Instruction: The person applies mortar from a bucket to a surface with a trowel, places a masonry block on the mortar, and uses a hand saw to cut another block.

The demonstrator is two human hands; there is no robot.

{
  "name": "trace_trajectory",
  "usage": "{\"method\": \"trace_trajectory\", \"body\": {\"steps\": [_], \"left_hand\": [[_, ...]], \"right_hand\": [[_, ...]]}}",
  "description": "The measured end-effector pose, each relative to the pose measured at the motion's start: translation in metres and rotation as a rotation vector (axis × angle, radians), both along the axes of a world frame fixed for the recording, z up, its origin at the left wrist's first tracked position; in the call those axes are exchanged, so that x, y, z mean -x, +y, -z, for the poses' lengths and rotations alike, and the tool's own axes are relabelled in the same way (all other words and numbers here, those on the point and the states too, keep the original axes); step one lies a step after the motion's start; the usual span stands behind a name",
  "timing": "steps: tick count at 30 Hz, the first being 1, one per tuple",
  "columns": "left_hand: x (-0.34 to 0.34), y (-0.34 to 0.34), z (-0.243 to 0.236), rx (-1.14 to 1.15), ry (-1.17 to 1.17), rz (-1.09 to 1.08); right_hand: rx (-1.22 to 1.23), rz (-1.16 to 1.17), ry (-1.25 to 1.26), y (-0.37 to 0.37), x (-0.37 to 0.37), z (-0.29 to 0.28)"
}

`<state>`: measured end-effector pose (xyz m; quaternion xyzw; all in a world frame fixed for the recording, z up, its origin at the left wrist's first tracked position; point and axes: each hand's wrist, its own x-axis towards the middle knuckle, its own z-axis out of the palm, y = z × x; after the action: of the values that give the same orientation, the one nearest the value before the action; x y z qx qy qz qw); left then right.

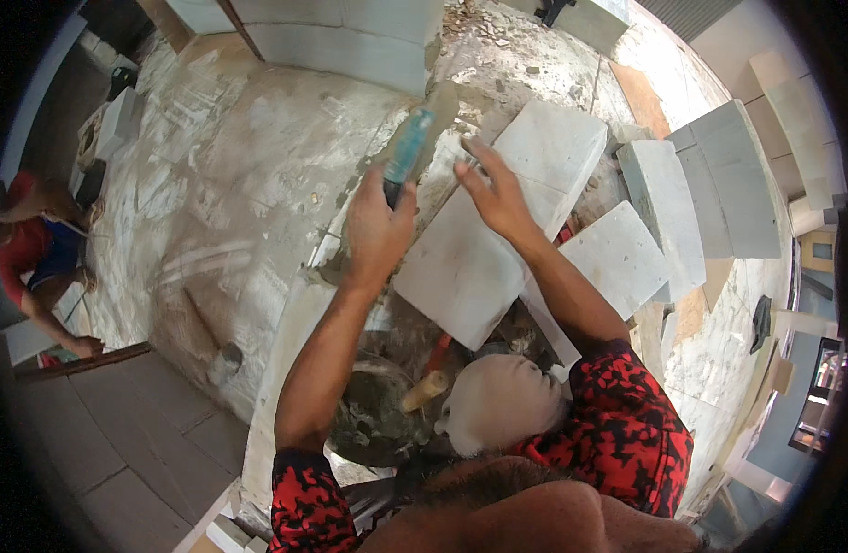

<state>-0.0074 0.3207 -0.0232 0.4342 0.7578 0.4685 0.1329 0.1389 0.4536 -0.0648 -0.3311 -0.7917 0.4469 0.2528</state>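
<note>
While the left hand (pixel 380 221) grips the blue tool (pixel 410 143) just left of the white block (pixel 465 267), the right hand (pixel 499 198), fingers spread, is best kept clear of its path.

You are on a building site, in a rough, unfinished interior. It shows in the walls (pixel 341 53) of large, jointed pale blocks, the dusty, white-smeared floor (pixel 239 170), the loose blocks (pixel 617 256) lying about you and the rubble (pixel 479 26) scattered farther off.
</note>
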Motion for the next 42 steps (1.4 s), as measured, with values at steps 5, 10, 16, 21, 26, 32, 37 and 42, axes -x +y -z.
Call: {"method": "trace_trajectory", "body": {"steps": [5,10,16,21,26,32,37,42], "left_hand": [[0.017,0.07,-0.02,0.133,-0.025,-0.119],[0.036,0.084,-0.011,0.176,0.083,-0.182],[0.026,0.079,0.011,0.211,0.173,-0.229],[0.056,0.15,0.02,0.329,0.312,-0.221],[0.03,0.099,0.027,0.336,0.26,-0.23],[0.04,0.145,0.032,0.319,0.29,-0.267],[0.033,0.159,0.033,0.356,0.294,-0.216],[-0.012,0.111,0.039,0.26,0.07,-0.161]], "right_hand": [[-0.388,0.034,-0.196,0.027,-0.051,0.044],[-0.218,0.02,-0.128,0.028,-0.052,0.048],[-0.145,0.013,-0.137,0.03,-0.06,0.045],[-0.139,0.031,-0.085,0.023,-0.054,0.044],[-0.106,0.079,-0.054,0.026,-0.063,0.041],[-0.137,0.059,0.0,0.023,-0.06,0.042],[-0.139,0.025,-0.008,0.031,-0.063,0.051],[0.682,0.064,0.402,0.035,0.012,0.023]]}}
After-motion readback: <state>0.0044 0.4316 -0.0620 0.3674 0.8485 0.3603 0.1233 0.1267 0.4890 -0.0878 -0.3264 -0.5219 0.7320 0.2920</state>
